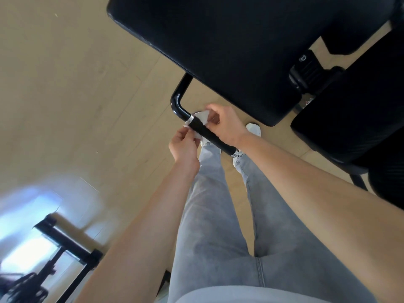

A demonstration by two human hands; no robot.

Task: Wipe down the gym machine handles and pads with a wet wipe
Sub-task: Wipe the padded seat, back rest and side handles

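Observation:
A black machine handle point(209, 134) with a textured grip and silver end rings juts out from under a large black seat pad point(229, 44). A white wet wipe point(202, 116) is draped around the grip's far end. My right hand point(225, 125) pinches the wipe's upper part beside the handle. My left hand point(184, 145) pinches its lower end on the near side. Both hands pull the wipe around the grip.
A second black pad point(354, 119) and a black adjustment knob point(306, 68) lie to the right. My grey-trousered legs and white shoes point(253, 129) stand below the handle on a light wooden floor. A black frame point(63, 241) stands at the lower left.

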